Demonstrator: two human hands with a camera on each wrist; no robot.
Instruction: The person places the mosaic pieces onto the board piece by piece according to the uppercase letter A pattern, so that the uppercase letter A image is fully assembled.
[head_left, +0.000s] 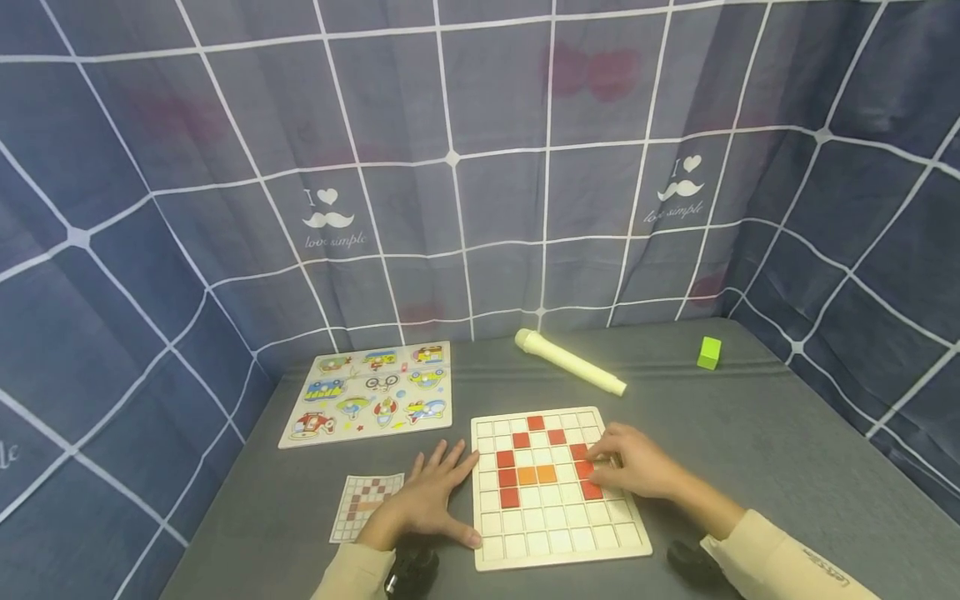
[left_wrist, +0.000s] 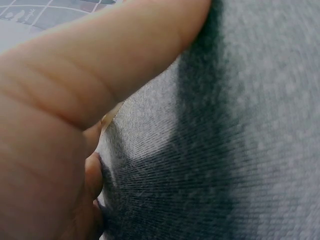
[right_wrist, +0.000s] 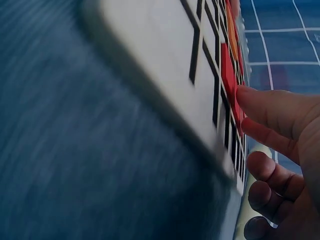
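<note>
A pale square grid board (head_left: 564, 540) lies on the table, with several red tiles (head_left: 510, 497) and two orange tiles (head_left: 536, 474) in its cells. My left hand (head_left: 429, 500) rests spread at the board's left side, its thumb touching the lower left corner. In the left wrist view the thumb (left_wrist: 115, 55) stretches over grey cloth; the board is mostly hidden. On the right, my right hand (head_left: 637, 462) pinches a red tile (right_wrist: 228, 75) in the right column with thumb and index finger. Its other fingers (right_wrist: 262, 192) are curled above the board.
Left of my left hand lies a printed pattern card (head_left: 367, 504), partly covered. Farther back are a picture puzzle board (head_left: 375, 392), a pale yellow toy microphone (head_left: 573, 362) and a green cube (head_left: 708, 352). Grid-patterned curtains (head_left: 495, 200) border the table.
</note>
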